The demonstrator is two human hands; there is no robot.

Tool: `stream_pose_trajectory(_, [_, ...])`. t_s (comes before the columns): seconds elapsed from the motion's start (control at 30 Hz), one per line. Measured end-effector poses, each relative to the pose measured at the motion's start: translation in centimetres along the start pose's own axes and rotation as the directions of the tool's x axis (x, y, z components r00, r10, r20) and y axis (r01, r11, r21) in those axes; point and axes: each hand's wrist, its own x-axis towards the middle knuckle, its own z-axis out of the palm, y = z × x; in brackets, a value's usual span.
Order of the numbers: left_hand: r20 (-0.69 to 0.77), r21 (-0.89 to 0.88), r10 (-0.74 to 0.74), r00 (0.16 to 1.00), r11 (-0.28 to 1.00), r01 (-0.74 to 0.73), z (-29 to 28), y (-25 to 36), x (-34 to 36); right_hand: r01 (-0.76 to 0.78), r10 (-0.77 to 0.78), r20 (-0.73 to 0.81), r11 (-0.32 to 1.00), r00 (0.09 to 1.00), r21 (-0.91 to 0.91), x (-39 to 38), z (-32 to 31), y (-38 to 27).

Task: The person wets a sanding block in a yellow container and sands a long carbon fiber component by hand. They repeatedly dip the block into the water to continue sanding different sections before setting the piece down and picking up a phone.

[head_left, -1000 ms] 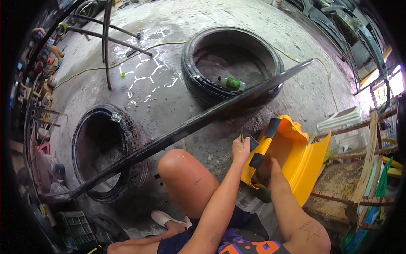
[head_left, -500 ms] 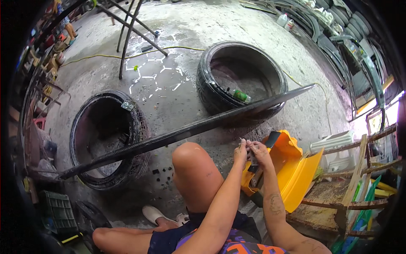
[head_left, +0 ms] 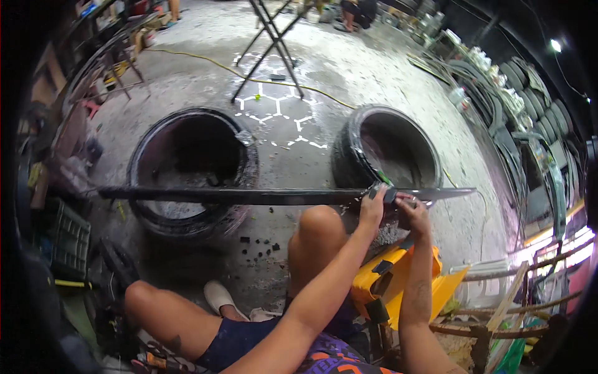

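A long, narrow black panel [head_left: 280, 196] lies across two tires, the left tire [head_left: 140, 162] and the right tire [head_left: 341, 156]. Near the panel's right part, my left hand [head_left: 372, 207] pinches a small dark piece [head_left: 390, 195] at its upper surface. Just to the right, my right hand [head_left: 416, 215] has its fingers closed at the panel's near edge. What lies in those fingertips is too small to make out. Below both hands sits a yellow plastic part [head_left: 398, 280] with dark tape patches, beside my right forearm.
Small black scraps [head_left: 261, 246] lie on the concrete floor by my knee. A yellow cable [head_left: 205, 57] runs past a dark metal stand [head_left: 274, 43]. At left is a green crate [head_left: 67, 240]; rusty frames [head_left: 498, 305] stand at right, and stacked tires [head_left: 548, 121] line the far right.
Both hands have moved forward from above the yellow part to the black panel. A dark piece now shows at my left fingertips. My view has tilted up.
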Motion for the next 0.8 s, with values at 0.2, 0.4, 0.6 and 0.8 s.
stream_pose_trajectory(0.2, [-0.120,0.305,0.253,0.960,0.929,-0.207,-8.0,19.0,-1.7,0.297,-0.237,0.350,0.946,0.906,-0.129,4.1,12.5,-12.6])
stream_pose_trajectory(0.4, [-0.284,0.519,0.416,0.864,0.824,-0.227,-25.3,24.4,-8.3,0.194,-0.071,0.670,0.975,0.739,-0.111,4.4,27.8,-9.8])
stream_pose_trajectory(0.6, [-0.283,0.730,0.296,0.912,0.683,0.005,-32.4,20.3,-17.2,-0.045,0.008,0.734,0.998,0.679,0.032,-1.3,36.0,-0.6])
stream_pose_trajectory(0.8, [-0.044,0.798,0.449,0.893,0.554,-0.239,-31.1,17.8,-14.1,-0.342,0.009,0.673,0.867,0.739,0.364,-3.6,38.8,0.2])
